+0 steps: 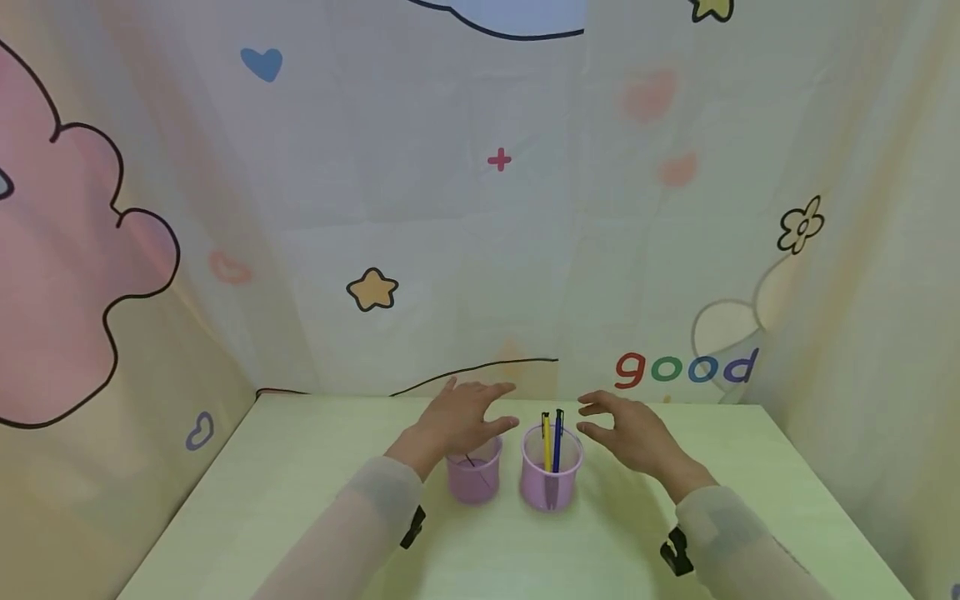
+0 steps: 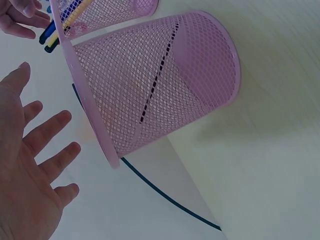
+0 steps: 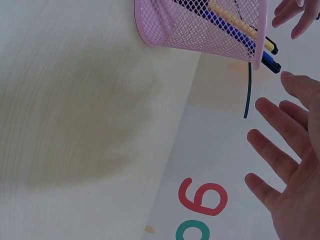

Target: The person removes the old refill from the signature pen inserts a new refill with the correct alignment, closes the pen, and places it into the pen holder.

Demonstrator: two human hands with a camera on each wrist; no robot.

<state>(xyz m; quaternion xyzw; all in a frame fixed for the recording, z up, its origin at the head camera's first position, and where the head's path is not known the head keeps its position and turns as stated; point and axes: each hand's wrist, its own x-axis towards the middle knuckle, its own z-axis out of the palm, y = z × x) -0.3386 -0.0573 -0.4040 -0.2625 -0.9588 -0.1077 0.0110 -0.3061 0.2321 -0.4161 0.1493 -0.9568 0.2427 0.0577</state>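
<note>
Two pink mesh pen holders stand side by side on the table. In the head view, the left pen holder (image 1: 474, 483) is partly covered by my left hand (image 1: 463, 418), which hovers above its rim with fingers spread. The right pen holder (image 1: 536, 487) contains a yellow pen (image 1: 547, 442) and a blue pen (image 1: 557, 442), both upright. My right hand (image 1: 630, 433) hangs in the air just right of that holder, fingers loosely apart, touching nothing. The left wrist view shows no pen in the left pen holder (image 2: 150, 85). Both pens poke above the rim in the right wrist view.
A pale table (image 1: 315, 500) carries both holders. Behind it hangs a printed cloth backdrop (image 1: 450, 208) with stars, hearts and the word "good" (image 1: 686, 368). Cloth also closes off the left and right sides. A black strap piece (image 1: 677, 552) shows under the right sleeve.
</note>
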